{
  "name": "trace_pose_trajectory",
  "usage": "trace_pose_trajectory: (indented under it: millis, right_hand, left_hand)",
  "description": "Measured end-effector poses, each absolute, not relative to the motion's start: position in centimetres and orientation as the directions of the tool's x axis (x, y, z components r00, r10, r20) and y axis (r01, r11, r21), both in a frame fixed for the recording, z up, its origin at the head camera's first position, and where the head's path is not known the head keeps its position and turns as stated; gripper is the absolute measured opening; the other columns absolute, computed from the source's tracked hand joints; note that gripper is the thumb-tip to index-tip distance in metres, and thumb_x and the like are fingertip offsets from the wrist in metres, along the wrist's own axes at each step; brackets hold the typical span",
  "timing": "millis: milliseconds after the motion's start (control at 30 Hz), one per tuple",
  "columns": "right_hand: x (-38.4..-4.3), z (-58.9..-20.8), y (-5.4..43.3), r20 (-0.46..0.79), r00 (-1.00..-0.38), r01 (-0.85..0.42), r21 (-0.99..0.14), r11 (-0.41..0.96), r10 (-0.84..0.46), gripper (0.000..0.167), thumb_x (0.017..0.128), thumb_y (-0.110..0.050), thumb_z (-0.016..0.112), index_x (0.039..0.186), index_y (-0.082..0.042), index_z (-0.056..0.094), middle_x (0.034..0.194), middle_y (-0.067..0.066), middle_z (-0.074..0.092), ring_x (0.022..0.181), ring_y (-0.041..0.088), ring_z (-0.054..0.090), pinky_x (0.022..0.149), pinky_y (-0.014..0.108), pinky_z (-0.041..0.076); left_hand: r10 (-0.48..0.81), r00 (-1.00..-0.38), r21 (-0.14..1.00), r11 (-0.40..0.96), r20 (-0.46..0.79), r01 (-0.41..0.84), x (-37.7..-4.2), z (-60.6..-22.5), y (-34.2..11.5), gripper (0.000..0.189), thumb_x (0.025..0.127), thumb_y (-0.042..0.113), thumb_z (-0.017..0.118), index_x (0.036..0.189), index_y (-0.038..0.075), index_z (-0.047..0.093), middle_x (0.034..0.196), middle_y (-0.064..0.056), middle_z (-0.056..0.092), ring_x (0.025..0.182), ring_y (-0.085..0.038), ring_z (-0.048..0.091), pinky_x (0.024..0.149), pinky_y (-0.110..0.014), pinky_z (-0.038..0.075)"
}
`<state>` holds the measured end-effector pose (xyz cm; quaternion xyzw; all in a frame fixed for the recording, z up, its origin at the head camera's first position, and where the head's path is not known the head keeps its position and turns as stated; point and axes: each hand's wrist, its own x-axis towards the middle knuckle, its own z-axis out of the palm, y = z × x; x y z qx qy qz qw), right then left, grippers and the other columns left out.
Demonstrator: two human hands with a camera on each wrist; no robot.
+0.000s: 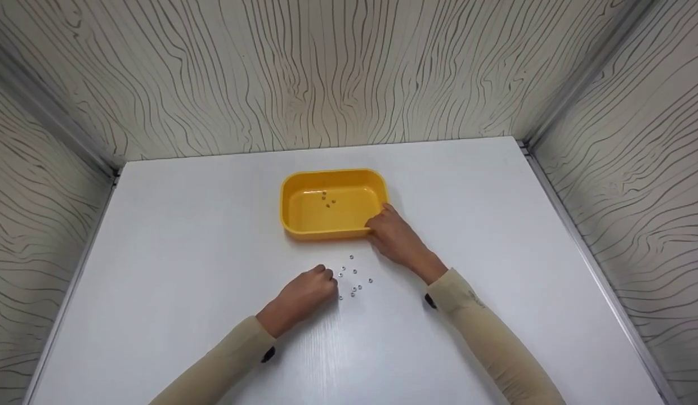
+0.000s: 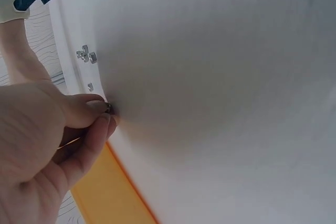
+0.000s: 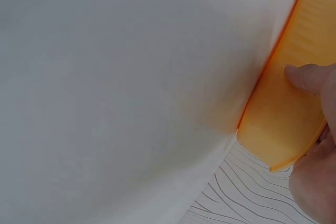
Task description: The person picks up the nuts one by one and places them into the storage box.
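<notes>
My left hand (image 1: 307, 292) is low over the white table, its thumb and fingertips pinching a small dark metal nut (image 2: 108, 108), which the head view hides. To its right lie several loose silvery nuts (image 1: 354, 271) on the table; a few of these nuts (image 2: 85, 54) also show in the left wrist view. A yellow rectangular bin (image 1: 326, 232) stands beyond them, with several nuts (image 1: 327, 205) on its floor. The near right corner of the bin is gripped by my right hand (image 1: 397, 236), its fingers over the rim and its thumb against the outer wall.
The white tabletop (image 1: 202, 225) extends around the bin on every side. Wood-grain patterned panels (image 1: 326, 73) rise behind the table and along both sides, with metal frame rails (image 1: 585, 73) at the corners.
</notes>
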<state>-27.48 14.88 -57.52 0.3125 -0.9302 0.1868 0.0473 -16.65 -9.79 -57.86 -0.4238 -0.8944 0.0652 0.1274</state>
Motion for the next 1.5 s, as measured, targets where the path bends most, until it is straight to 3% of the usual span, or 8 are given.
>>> trace_pose_trajectory:
  millis: [300, 567, 667, 900, 1133, 1267, 1500]
  right_hand:
    - [-27.5, -57.5, 15.2, 0.269, -0.756, -0.654, -0.321, 0.685, -0.596, 0.008, 0.097, -0.007, 0.073, 0.104, -0.005, 0.075, 0.098, 0.007, 0.078, 0.104, 0.028, 0.066, 0.125, 0.051, 0.037]
    - [-27.4, -57.5, 15.0, 0.231, -0.782, -0.622, -0.341, 0.705, -0.578, 0.011, 0.098, -0.009, 0.071, 0.108, -0.006, 0.076, 0.103, 0.007, 0.079, 0.110, 0.027, 0.066, 0.127, 0.047, 0.035]
    - [-27.3, -57.4, 15.0, 0.222, -0.789, -0.614, -0.338, 0.713, -0.573, 0.012, 0.099, -0.008, 0.070, 0.109, -0.006, 0.076, 0.104, 0.007, 0.079, 0.111, 0.027, 0.067, 0.128, 0.047, 0.034]
    - [-27.3, -57.2, 15.0, 0.212, -0.789, -0.612, -0.357, 0.706, -0.577, 0.012, 0.099, -0.006, 0.069, 0.108, -0.005, 0.076, 0.104, 0.008, 0.078, 0.110, 0.028, 0.066, 0.130, 0.047, 0.031]
    - [-27.2, -57.3, 14.9, 0.191, -0.796, -0.604, -0.317, 0.731, -0.575, 0.010, 0.099, -0.008, 0.069, 0.106, -0.005, 0.075, 0.099, 0.007, 0.078, 0.107, 0.027, 0.065, 0.129, 0.047, 0.033]
    - [-27.2, -57.4, 14.9, 0.199, -0.792, -0.608, -0.327, 0.723, -0.577, 0.010, 0.100, -0.008, 0.069, 0.107, -0.004, 0.075, 0.101, 0.008, 0.078, 0.108, 0.027, 0.065, 0.127, 0.048, 0.035]
    - [-27.6, -57.4, 14.7, 0.193, -0.800, -0.596, -0.363, 0.716, -0.568, 0.013, 0.099, -0.009, 0.070, 0.110, -0.004, 0.076, 0.108, 0.008, 0.078, 0.112, 0.027, 0.063, 0.123, 0.047, 0.040]
  left_hand:
    - [0.773, -0.600, -0.223, 0.634, 0.207, 0.740, -16.8, -57.6, -10.2, 0.018, 0.078, -0.005, 0.080, 0.087, 0.010, 0.077, 0.081, -0.001, 0.069, 0.072, -0.015, 0.059, 0.063, -0.023, 0.054]
    - [0.764, -0.629, -0.160, 0.645, 0.144, 0.747, -16.9, -56.6, -10.2, 0.022, 0.082, -0.006, 0.080, 0.097, 0.010, 0.078, 0.089, -0.002, 0.072, 0.080, -0.016, 0.062, 0.074, -0.024, 0.057]
    - [0.752, -0.645, -0.069, 0.657, 0.136, 0.751, -17.1, -56.0, -10.1, 0.024, 0.083, -0.008, 0.077, 0.100, 0.009, 0.078, 0.094, -0.003, 0.074, 0.084, -0.018, 0.065, 0.079, -0.025, 0.058]
    - [0.640, -0.747, 0.258, 0.702, 0.178, 0.663, -18.5, -53.8, -9.5, 0.023, 0.092, -0.011, 0.065, 0.103, 0.002, 0.080, 0.097, -0.009, 0.078, 0.092, -0.023, 0.074, 0.085, -0.034, 0.062]
    - [0.574, -0.791, 0.395, 0.690, 0.212, 0.606, -19.7, -52.4, -9.2, 0.019, 0.098, -0.005, 0.065, 0.102, 0.004, 0.081, 0.094, -0.006, 0.074, 0.084, -0.014, 0.065, 0.081, -0.032, 0.061]
    - [0.535, -0.823, 0.449, 0.698, 0.193, 0.558, -20.4, -51.8, -9.3, 0.019, 0.100, 0.000, 0.065, 0.105, 0.007, 0.081, 0.094, -0.005, 0.075, 0.084, -0.014, 0.063, 0.082, -0.032, 0.060]
    - [0.426, -0.897, 0.644, 0.655, 0.118, 0.396, -22.6, -50.7, -9.7, 0.019, 0.099, 0.004, 0.068, 0.112, 0.006, 0.082, 0.103, -0.011, 0.081, 0.085, -0.019, 0.067, 0.085, -0.036, 0.062]
